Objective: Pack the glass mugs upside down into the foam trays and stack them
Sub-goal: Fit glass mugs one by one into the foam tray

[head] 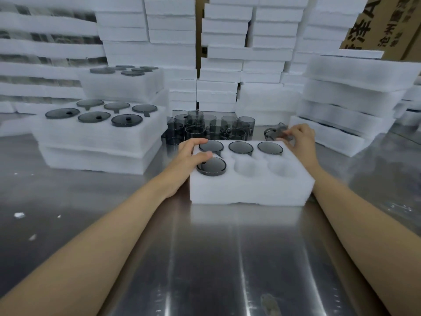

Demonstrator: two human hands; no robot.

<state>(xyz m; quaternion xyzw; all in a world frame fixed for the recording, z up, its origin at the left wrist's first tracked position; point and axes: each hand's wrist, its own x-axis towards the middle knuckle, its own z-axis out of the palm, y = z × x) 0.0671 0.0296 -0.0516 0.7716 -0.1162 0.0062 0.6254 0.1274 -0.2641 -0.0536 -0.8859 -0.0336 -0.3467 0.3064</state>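
In the head view, the white six-pocket foam tray (250, 188) sits square in front of us on the brushed steel worktop (216, 258). Its three far pockets each hold a smoky grey glass mug base-up. A fourth mug (211, 167) sits in the near-left pocket, its base a little proud of the foam. The near-middle and near-right pockets are empty.

Our left hand (191, 156) lies over that corner with its fingers loosely spread, gripping nothing, the thumb resting on the fourth mug's base. Our right hand (300, 140) is just beyond the tray's far right corner, its fingers pinched round a tilted loose mug (274, 132).

To do this step well, we judge that we should press the fourth mug down evenly until it sits flush, with its handle in the side slot. We should turn the loose mug mouth-down before it reaches a pocket and lower it straight in, clear of the seated glass.

The worktop is glossy and streaked with reflections, with white foam crumbs (19, 215) at our left. A cluster of upright mugs (209, 128) waits just behind the tray. A stack of filled trays (98, 137) stands to the left. Walls of stacked white foam (173, 30) close the room behind, and a brown printed cardboard box (387, 26) shows at the top right.
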